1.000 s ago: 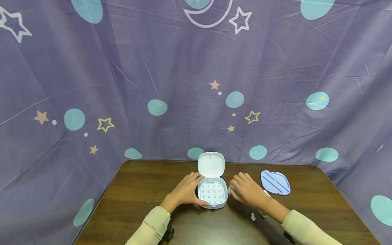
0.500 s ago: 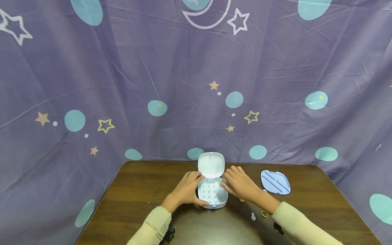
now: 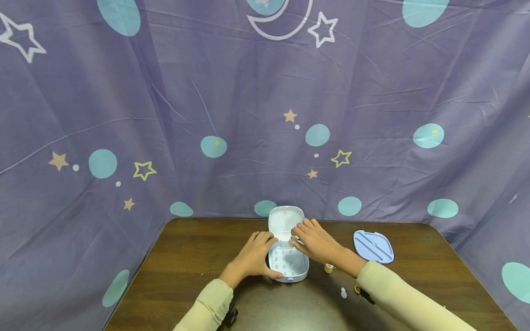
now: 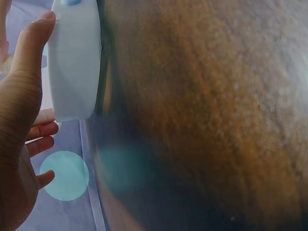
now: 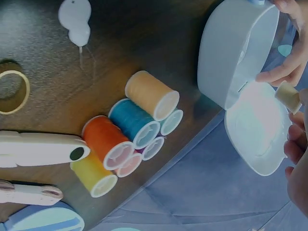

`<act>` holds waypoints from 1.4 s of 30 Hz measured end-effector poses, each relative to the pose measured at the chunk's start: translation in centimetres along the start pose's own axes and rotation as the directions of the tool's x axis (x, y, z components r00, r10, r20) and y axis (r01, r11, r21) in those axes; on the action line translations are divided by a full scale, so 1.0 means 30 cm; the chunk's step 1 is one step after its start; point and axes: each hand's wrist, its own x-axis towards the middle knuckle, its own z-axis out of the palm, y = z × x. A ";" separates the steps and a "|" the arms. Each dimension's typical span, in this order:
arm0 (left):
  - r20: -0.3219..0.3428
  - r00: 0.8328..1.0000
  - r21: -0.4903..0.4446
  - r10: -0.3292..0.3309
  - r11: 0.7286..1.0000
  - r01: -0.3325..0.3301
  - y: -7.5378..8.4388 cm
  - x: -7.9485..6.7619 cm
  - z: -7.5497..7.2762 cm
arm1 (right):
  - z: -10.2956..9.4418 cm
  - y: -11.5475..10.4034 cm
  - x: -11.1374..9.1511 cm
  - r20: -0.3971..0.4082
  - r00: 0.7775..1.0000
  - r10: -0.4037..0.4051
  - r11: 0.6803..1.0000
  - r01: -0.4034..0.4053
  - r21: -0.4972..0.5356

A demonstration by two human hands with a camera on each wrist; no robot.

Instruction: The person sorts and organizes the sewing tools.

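Observation:
A white sewing box [image 3: 291, 278] stands on the table with its lid [image 3: 285, 218] raised at the back and several small pegs inside. My left hand [image 3: 253, 257] holds the box's left side, the thumb at the front and the fingers toward the rear corner. In the left wrist view the thumb rests along the box wall [image 4: 74, 67]. My right hand [image 3: 316, 242] pinches a small cream thread spool [image 5: 288, 96] above the rear of the box, near the hinge. The spool is partly covered by the fingers in the head view.
Right of the box lie several thread spools, including peach [image 5: 151, 95], blue [image 5: 134, 122], orange [image 5: 108, 142] and yellow [image 5: 94, 178]. Nearby are a needle threader [image 5: 76, 21], a yellow ring [image 5: 26, 91] and a white tool [image 5: 41, 149]. A light blue tray [image 3: 374, 247] lies farther right.
My right hand has moved left with the spool, from beside the box to above its rear. A peach spool has come into view behind it. My left hand stays on the box.

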 end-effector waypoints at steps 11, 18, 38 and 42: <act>0.013 1.000 0.007 -0.002 1.000 0.002 -0.001 -0.004 -0.001 | 0.023 -0.032 0.050 0.135 0.991 -0.001 1.000 -0.001 0.015; 0.023 1.000 0.003 -0.005 1.000 0.005 0.003 -0.004 0.004 | 0.035 -0.052 0.061 0.181 0.984 -0.008 0.999 0.003 0.033; 0.019 1.000 0.017 -0.006 1.000 0.006 0.001 -0.004 0.004 | 0.061 -0.085 0.101 0.286 0.958 0.037 0.982 -0.088 0.168; 0.011 1.000 0.013 0.001 1.000 -0.001 0.000 -0.004 0.006 | 0.069 -0.094 0.104 0.302 0.952 0.040 0.981 -0.094 0.168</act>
